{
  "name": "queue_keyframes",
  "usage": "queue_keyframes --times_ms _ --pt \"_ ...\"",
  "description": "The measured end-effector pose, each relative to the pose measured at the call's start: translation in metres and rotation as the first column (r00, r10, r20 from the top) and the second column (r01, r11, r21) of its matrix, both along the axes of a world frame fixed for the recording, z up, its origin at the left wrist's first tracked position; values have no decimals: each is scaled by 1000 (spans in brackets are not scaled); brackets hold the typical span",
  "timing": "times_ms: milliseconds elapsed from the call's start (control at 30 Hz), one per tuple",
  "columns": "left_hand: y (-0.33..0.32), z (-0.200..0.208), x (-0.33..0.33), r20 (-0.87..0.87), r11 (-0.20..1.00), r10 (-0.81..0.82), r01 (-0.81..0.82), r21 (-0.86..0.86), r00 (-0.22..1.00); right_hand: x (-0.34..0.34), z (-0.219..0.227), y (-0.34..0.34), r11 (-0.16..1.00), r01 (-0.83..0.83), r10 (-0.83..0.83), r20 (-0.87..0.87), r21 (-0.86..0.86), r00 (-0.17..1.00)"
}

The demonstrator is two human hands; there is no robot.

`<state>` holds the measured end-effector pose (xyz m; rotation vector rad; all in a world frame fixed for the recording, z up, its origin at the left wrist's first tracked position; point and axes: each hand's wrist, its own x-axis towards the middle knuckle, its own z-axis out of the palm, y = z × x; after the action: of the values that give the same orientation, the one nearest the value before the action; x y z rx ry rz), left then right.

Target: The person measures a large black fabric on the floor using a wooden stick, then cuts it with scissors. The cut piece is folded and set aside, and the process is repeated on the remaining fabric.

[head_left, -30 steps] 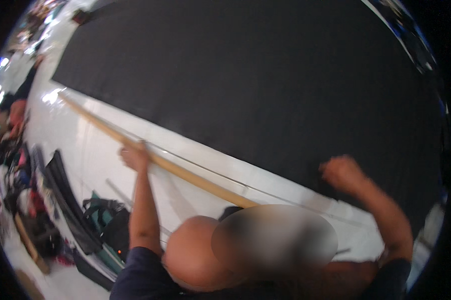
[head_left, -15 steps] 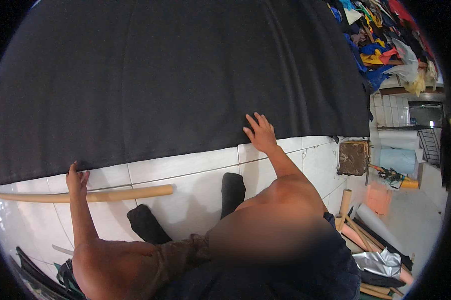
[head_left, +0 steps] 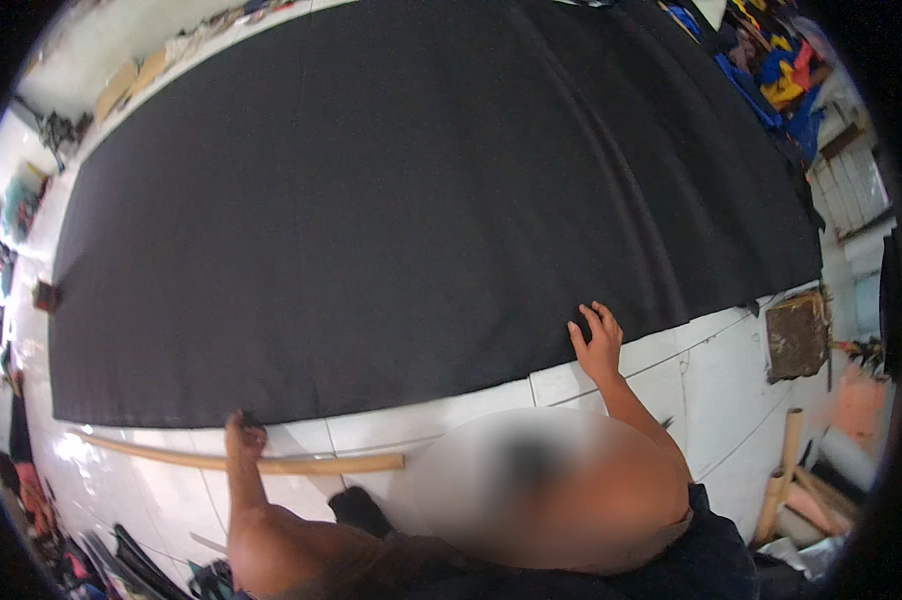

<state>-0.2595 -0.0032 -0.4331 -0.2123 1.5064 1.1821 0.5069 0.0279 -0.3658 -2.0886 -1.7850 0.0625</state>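
On white tiles [head_left: 721, 395], black cloth [head_left: 421, 210]; right grip [head_left: 598, 345] spread over it, grasping nothing; left grip [head_left: 244, 436] unclear; scraps [head_left: 783, 88] beyond.

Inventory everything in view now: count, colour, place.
fabric sheet: 1, black, across the floor
tiled floor: 1, white, beneath
long tube: 1, tan, by sheet's near edge
square slab: 1, brown, right of sheet
small block: 1, brown, sheet's left edge
scraps: many, multicoloured, upper right
other tubes: 2+, tan, lower right
clutter: uncounted, mixed, left side
foot: 1, black-covered, below long tube
left hand: 1, bare, at sheet's near edge
right hand: 1, bare, on sheet
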Motion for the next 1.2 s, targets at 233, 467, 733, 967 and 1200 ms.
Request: queue_keyframes --times_ms 233,467,733,967,1200 --pt "-22 39 75 -64 998 -47 51 48 997 -90 31 7 862 -506 504 -149 25 851" --pt "-50 89 112 -516 483 -856 388 -785 22 -117 23 5 802 -594 597 -135 65 791" --pt "-111 65 110 -713 718 -695 150 -679 100 -94 31 14 882 -460 472 -160 105 867" --pt "-130 21 -22 -756 770 -615 -35 -637 223 -44 48 1 956 -288 292 -136 47 947" --pt "-226 8 -63 -626 593 -764 -211 -777 160 34 24 -141 948 205 -263 -234 -244 936"
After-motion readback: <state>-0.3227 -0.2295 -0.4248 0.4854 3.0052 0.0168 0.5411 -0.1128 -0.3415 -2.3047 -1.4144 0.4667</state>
